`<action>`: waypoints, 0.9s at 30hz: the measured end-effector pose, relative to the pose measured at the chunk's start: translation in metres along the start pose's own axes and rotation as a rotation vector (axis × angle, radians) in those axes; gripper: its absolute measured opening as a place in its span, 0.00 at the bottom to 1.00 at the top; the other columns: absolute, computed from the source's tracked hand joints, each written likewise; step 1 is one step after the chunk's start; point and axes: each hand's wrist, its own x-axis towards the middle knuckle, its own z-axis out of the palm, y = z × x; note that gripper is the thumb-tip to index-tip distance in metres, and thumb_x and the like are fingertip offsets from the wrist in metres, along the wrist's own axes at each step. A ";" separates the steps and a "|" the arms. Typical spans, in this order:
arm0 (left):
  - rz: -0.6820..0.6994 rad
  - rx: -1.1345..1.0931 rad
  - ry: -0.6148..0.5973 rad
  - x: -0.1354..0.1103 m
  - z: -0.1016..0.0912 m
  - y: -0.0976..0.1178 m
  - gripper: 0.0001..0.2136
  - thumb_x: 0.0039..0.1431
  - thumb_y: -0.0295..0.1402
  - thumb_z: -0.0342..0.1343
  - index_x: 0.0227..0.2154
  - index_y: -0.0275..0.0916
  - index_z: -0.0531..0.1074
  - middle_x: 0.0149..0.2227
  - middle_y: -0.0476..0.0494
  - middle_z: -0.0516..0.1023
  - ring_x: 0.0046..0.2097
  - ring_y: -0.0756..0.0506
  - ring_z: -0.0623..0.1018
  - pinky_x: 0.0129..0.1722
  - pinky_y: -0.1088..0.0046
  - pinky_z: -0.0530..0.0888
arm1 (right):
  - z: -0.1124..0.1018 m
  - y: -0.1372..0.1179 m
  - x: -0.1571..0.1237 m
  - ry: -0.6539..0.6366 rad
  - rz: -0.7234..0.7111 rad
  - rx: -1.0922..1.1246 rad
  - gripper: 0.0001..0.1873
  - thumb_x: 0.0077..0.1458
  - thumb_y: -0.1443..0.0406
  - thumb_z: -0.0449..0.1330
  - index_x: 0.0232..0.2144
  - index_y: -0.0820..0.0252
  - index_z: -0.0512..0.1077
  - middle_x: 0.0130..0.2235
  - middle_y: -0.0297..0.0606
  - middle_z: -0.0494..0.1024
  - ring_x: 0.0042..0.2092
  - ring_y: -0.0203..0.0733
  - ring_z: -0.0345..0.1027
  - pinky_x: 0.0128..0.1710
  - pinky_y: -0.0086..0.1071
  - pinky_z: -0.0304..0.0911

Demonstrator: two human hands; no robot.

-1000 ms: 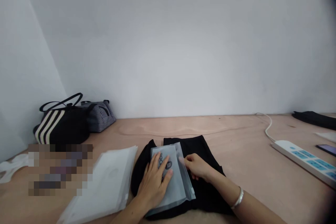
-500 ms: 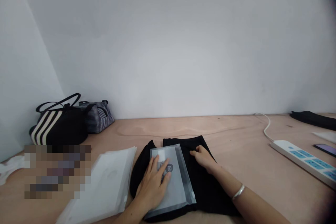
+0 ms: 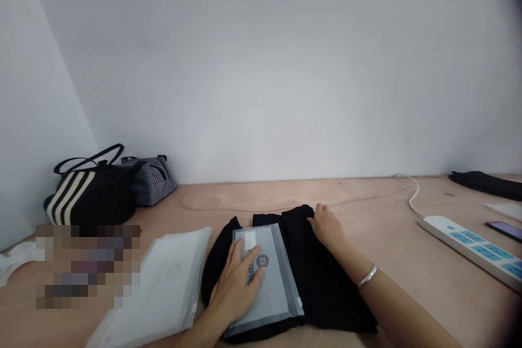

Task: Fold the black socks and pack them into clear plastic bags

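Moved: right hand (image 3: 328, 227) has left the frosted grey zip pouch (image 3: 275, 293) for the far edge of the folded black garment (image 3: 326, 288).
Right grip: fingers curled on cloth; pinching or not, cannot tell.
Left hand (image 3: 236, 289): flat, fingers spread, pressing the pouch.
Pouch: atop the garment's left half, on the wooden table (image 3: 387, 201).
Beside: stack of clear plastic bags (image 3: 163, 283), left.

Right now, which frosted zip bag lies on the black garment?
The single zip bag under the left hand, with a round logo; the other bags lie stacked on the wooden table, left of it.
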 end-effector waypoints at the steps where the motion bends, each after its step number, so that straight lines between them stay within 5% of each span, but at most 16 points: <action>1: -0.013 -0.041 0.053 0.001 0.000 -0.002 0.20 0.55 0.41 0.48 0.52 0.44 0.62 0.61 0.42 0.47 0.61 0.39 0.50 0.56 0.59 0.55 | -0.002 -0.006 -0.005 0.018 -0.041 -0.027 0.16 0.58 0.64 0.45 0.46 0.68 0.60 0.47 0.60 0.64 0.51 0.56 0.58 0.46 0.46 0.53; 5: -0.064 -0.188 0.283 0.006 0.000 -0.011 0.16 0.49 0.31 0.51 0.43 0.41 0.67 0.57 0.42 0.54 0.58 0.41 0.58 0.55 0.62 0.60 | 0.008 -0.024 -0.029 -0.051 -0.318 -0.069 0.23 0.56 0.54 0.47 0.52 0.56 0.60 0.57 0.46 0.58 0.59 0.52 0.44 0.56 0.47 0.39; 8: -0.106 -0.357 0.222 0.010 -0.002 -0.017 0.14 0.49 0.33 0.50 0.40 0.38 0.68 0.47 0.41 0.68 0.49 0.41 0.70 0.46 0.64 0.69 | 0.025 -0.021 -0.042 -0.184 -0.465 -0.113 0.30 0.57 0.48 0.40 0.57 0.52 0.53 0.61 0.42 0.49 0.61 0.53 0.36 0.56 0.53 0.31; 11: -0.137 -0.551 0.104 0.011 -0.010 -0.017 0.16 0.52 0.39 0.49 0.43 0.37 0.66 0.37 0.44 0.75 0.36 0.44 0.76 0.35 0.69 0.73 | 0.037 -0.013 -0.045 -0.214 -0.453 -0.106 0.32 0.57 0.47 0.35 0.59 0.52 0.47 0.62 0.40 0.43 0.62 0.52 0.33 0.56 0.54 0.28; 16: -0.230 -0.715 0.174 0.006 -0.060 -0.020 0.24 0.47 0.44 0.54 0.47 0.39 0.61 0.44 0.43 0.72 0.32 0.45 0.76 0.31 0.69 0.74 | 0.036 -0.012 -0.043 -0.203 -0.424 -0.094 0.36 0.56 0.47 0.36 0.60 0.63 0.43 0.62 0.41 0.45 0.62 0.48 0.33 0.57 0.51 0.28; 19: -0.280 -0.550 0.195 -0.003 -0.105 -0.050 0.27 0.44 0.46 0.56 0.47 0.41 0.62 0.47 0.43 0.70 0.36 0.42 0.76 0.33 0.66 0.74 | 0.032 -0.015 -0.044 -0.202 -0.433 -0.102 0.35 0.57 0.48 0.36 0.60 0.63 0.45 0.62 0.41 0.45 0.62 0.49 0.34 0.58 0.51 0.28; 22: -0.271 -0.322 0.264 -0.013 -0.137 -0.101 0.26 0.42 0.48 0.56 0.46 0.44 0.64 0.48 0.45 0.69 0.47 0.38 0.71 0.39 0.66 0.72 | 0.031 -0.015 -0.045 -0.203 -0.435 -0.109 0.35 0.57 0.48 0.36 0.60 0.63 0.46 0.62 0.41 0.45 0.62 0.49 0.34 0.57 0.51 0.28; 25: -0.267 -0.116 0.232 -0.024 -0.145 -0.147 0.22 0.43 0.48 0.53 0.42 0.44 0.65 0.47 0.45 0.71 0.49 0.38 0.69 0.43 0.64 0.70 | 0.032 -0.014 -0.044 -0.202 -0.434 -0.109 0.35 0.57 0.48 0.37 0.60 0.63 0.46 0.62 0.41 0.46 0.62 0.50 0.34 0.57 0.52 0.29; 27: -0.281 0.124 0.210 -0.030 -0.139 -0.156 0.18 0.45 0.48 0.49 0.36 0.43 0.67 0.42 0.45 0.73 0.46 0.37 0.71 0.44 0.59 0.67 | 0.033 -0.014 -0.043 -0.198 -0.435 -0.106 0.34 0.57 0.49 0.38 0.60 0.62 0.46 0.62 0.41 0.46 0.62 0.50 0.34 0.57 0.52 0.29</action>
